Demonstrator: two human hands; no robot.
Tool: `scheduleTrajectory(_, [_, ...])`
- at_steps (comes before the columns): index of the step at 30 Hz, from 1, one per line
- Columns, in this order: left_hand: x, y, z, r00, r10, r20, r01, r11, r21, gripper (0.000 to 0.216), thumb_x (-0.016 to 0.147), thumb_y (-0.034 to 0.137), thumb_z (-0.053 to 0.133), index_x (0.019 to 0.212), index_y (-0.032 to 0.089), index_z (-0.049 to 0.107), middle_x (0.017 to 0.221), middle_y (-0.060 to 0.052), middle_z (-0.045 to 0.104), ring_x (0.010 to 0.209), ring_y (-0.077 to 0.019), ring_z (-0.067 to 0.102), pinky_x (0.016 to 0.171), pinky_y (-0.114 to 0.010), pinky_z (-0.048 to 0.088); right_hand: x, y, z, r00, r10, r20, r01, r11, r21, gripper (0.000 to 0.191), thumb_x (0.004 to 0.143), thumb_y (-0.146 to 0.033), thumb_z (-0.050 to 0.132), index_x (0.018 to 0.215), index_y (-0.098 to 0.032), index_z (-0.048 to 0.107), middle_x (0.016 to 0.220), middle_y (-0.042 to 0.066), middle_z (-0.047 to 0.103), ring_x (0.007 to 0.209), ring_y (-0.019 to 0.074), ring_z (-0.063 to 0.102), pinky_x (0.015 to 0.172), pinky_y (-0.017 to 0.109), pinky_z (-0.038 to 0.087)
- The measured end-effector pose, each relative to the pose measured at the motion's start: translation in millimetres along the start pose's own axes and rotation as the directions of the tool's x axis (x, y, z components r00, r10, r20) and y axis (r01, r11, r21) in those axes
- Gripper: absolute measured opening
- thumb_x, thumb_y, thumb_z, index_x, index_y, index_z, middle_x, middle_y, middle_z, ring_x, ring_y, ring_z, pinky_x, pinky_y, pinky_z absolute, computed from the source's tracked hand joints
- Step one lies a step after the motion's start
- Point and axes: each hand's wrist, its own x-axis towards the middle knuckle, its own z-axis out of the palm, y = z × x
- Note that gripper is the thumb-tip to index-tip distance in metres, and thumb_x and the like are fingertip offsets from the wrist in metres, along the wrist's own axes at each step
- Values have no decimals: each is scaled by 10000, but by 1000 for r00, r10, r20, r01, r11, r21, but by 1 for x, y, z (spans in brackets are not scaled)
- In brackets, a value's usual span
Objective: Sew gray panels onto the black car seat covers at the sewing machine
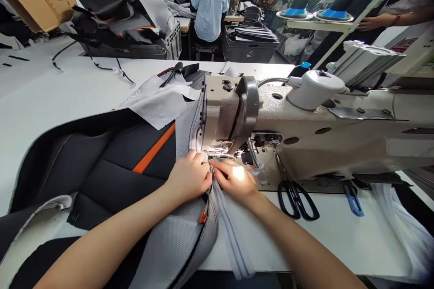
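Note:
Just in front of the needle area of a beige sewing machine (305, 140), my left hand (191, 172) is closed on the edge of a grey and black fabric cover (169, 230). Close beside it, my right hand (237, 180) pinches a pale zipper tape (232, 235) against that edge. The tape's loose end hangs down over the table's front edge. Most of the cover spreads out to my left, its black panel crossed by an orange stripe (154, 148). My fingertips partly hide where tape and fabric meet.
Black-handled scissors (293, 198) lie right of my right hand, and a blue thread snipper (354, 201) lies farther right. More white tape (393, 226) is heaped at the right edge. Beyond the white table (68, 86) stand grey crates (251, 49) and a seated person (210, 9).

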Motion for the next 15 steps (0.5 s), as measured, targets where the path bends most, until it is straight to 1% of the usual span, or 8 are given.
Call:
scheduleTrajectory(2, [6, -9, 5, 998, 46, -39, -47, 999, -8, 214, 830, 289, 507, 762, 164, 666, 807, -96, 598, 873, -250, 526, 582, -293, 442, -3, 0, -1, 997, 76, -2, -76, 996, 37, 306, 892, -329, 448, 1055, -181, 659, 781, 37, 675, 701, 161, 607, 666, 279, 449])
scheduleTrajectory(5, [13, -19, 11, 991, 101, -92, -105, 994, -43, 223, 822, 277, 507, 713, 165, 666, 733, -84, 596, 849, -247, 525, 650, -320, 456, -7, -4, -5, 989, 145, 40, -147, 988, 49, 208, 848, -385, 526, 850, -202, 624, 635, -18, 588, 621, 146, 543, 592, 256, 408])
scheduleTrajectory(7, [11, -21, 9, 988, 93, -121, -106, 988, -113, 249, 852, 282, 481, 758, 165, 680, 751, -82, 598, 850, -241, 521, 726, -349, 464, -9, -6, -7, 990, 101, 97, -103, 995, 12, 201, 809, -361, 563, 683, -205, 553, 630, -23, 543, 626, 139, 509, 573, 244, 375])
scheduleTrajectory(9, [0, -16, 0, 992, 55, -111, -80, 970, -228, 304, 903, 333, 431, 930, 162, 680, 893, -95, 607, 915, -241, 517, 821, -384, 460, -10, -5, -8, 987, 48, 151, -44, 998, -34, 219, 793, -301, 558, 610, -199, 494, 655, -14, 521, 650, 139, 484, 591, 248, 362])
scheduleTrajectory(10, [-9, -12, -5, 996, 33, -78, -54, 956, -288, 350, 919, 383, 413, 1051, 162, 650, 1000, -106, 595, 972, -244, 510, 870, -398, 450, -11, -3, -8, 985, 27, 168, -19, 999, -51, 216, 798, -275, 543, 605, -198, 485, 660, -10, 512, 660, 143, 476, 606, 255, 363])
scheduleTrajectory(12, [-33, 1, -18, 998, 9, 64, 15, 928, -371, 518, 893, 512, 446, 1270, 165, 521, 1194, -130, 528, 1089, -261, 483, 945, -413, 428, -13, 3, -7, 983, 3, 183, 5, 999, -45, 186, 823, -248, 512, 644, -200, 502, 680, -7, 516, 695, 151, 479, 647, 266, 381])
scheduleTrajectory(14, [-58, 15, -30, 967, -2, 255, 98, 926, -365, 780, 775, 607, 576, 1389, 163, 391, 1296, -150, 471, 1158, -301, 455, 981, -439, 412, -14, 11, -9, 984, -23, 177, 21, 1000, 12, 98, 849, -255, 514, 774, -205, 552, 756, -4, 554, 755, 158, 508, 698, 275, 416])
scheduleTrajectory(15, [-69, 22, -34, 941, -16, 339, 135, 933, -333, 878, 714, 609, 636, 1414, 158, 356, 1321, -159, 457, 1174, -324, 444, 990, -459, 403, -14, 15, -11, 983, -60, 171, 54, 998, 45, 82, 853, -274, 543, 889, -206, 572, 841, 5, 582, 817, 164, 530, 745, 286, 433])
